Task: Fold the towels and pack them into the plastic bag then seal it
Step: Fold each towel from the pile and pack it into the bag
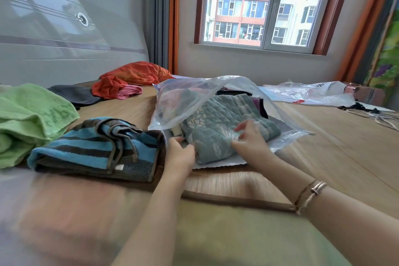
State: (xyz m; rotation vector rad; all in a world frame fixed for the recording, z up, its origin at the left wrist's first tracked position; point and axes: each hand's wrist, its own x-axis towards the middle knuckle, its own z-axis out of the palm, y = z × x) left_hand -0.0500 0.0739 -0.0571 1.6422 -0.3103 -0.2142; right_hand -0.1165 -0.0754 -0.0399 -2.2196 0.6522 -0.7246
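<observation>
A clear plastic bag [190, 97] lies open on the bed mat, its mouth toward me. A folded teal patterned towel [218, 123] sits partly inside it, on top of darker cloth. My left hand [180, 153] grips the towel's near left edge. My right hand [250, 138] rests on the towel's right side with fingers spread. A folded blue and brown striped towel [97, 149] lies just left of the bag. A green towel [28, 121] is bunched at the far left.
Orange cloth [129, 80] and a dark cloth [73, 93] lie near the headboard. Another plastic bag [308, 93] and cables [375, 114] sit at the right. The mat's wooden edge [237, 200] runs in front of me.
</observation>
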